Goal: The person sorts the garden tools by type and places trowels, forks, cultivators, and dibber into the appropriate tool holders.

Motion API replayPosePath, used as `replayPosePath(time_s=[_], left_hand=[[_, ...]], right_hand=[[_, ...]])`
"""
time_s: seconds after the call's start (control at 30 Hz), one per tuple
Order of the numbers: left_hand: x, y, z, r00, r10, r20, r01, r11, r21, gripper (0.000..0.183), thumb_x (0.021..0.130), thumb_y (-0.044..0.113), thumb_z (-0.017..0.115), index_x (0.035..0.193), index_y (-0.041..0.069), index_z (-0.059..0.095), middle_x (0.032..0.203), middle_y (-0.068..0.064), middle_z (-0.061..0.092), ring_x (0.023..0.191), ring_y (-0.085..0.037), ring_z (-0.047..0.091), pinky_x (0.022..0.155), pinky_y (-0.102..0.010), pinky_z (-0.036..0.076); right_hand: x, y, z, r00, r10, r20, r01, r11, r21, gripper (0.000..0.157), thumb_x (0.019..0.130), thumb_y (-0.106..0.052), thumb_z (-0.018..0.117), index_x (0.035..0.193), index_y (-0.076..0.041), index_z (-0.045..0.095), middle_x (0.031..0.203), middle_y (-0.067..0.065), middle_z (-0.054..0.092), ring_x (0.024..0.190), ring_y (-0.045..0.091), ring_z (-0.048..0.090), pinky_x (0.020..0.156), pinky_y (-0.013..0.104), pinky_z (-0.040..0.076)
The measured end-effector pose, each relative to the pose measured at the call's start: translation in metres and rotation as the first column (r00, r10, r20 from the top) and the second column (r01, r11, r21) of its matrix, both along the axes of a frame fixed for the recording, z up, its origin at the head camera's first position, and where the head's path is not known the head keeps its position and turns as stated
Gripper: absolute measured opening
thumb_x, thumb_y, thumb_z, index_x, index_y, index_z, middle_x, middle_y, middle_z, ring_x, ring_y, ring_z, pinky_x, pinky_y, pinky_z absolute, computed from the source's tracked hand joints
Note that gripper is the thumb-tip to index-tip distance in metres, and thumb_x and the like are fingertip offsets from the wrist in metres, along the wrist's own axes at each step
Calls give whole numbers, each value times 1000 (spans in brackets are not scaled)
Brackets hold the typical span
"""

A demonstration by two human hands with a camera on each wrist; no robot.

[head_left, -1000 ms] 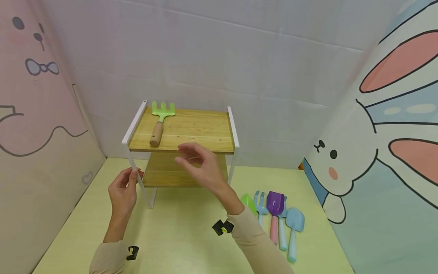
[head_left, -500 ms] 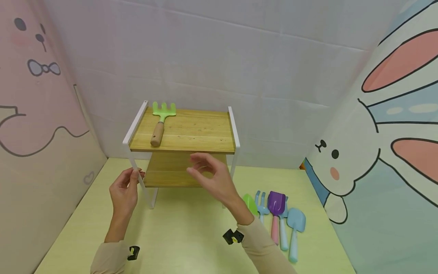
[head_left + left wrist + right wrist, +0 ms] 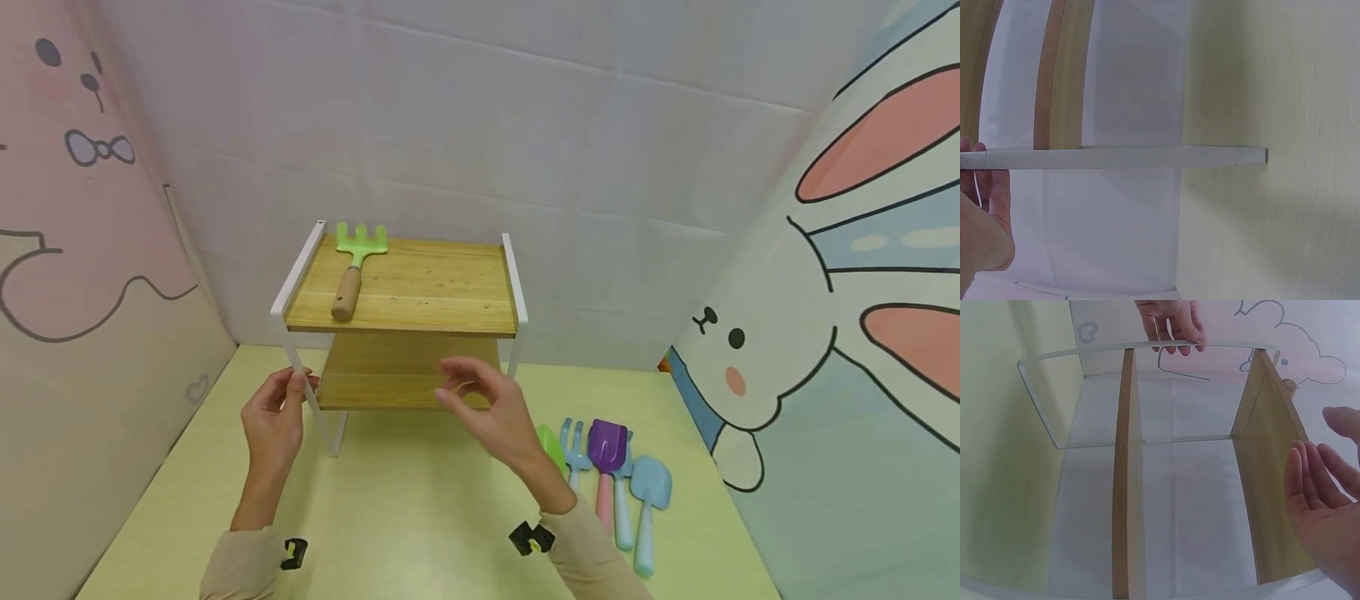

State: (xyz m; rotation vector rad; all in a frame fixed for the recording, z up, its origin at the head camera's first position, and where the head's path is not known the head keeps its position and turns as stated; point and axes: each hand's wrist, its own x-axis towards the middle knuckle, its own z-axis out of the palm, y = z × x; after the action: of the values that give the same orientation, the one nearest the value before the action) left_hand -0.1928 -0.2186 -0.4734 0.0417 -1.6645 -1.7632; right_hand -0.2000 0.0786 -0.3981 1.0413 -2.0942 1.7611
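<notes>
Pinching a white leg of the shelf with my left hand, I'm hovering my right hand, empty and loosely curved, in front; a green fork is lying on top, toward the left.

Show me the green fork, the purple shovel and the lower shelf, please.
Green fork (image 3: 350,282), head view: upper wooden handle.
Purple shovel (image 3: 607,446), head view: blade.
Lower shelf (image 3: 386,377), head view: bare top.
</notes>
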Motion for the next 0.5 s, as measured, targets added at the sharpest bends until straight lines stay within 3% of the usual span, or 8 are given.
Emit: replayPosePath(time_s=[0.23, 0.5], left_hand=[[-2, -1, -2, 999, -11, -34, 11, 1000, -8, 19, 102, -5, 57, 105, -23, 63, 84, 5, 75, 82, -6, 73, 79, -17, 60], [0, -1, -2, 1000, 2, -8, -2, 1000, -12, 21, 102, -1, 59, 105, -21, 65, 84, 3, 75, 82, -6, 74, 81, -18, 59]], right_hand=[[3, 10, -13, 999, -17, -30, 16, 1000, -27, 36, 88, 11, 74, 122, 6, 66, 112, 19, 70, 96, 35, 67, 83, 33, 61], [10, 25, -26, 1000, -24, -15, 24, 1000, -8, 29, 92, 6, 73, 120, 4, 66, 115, 16, 69, 98, 33, 67, 87, 34, 61]])
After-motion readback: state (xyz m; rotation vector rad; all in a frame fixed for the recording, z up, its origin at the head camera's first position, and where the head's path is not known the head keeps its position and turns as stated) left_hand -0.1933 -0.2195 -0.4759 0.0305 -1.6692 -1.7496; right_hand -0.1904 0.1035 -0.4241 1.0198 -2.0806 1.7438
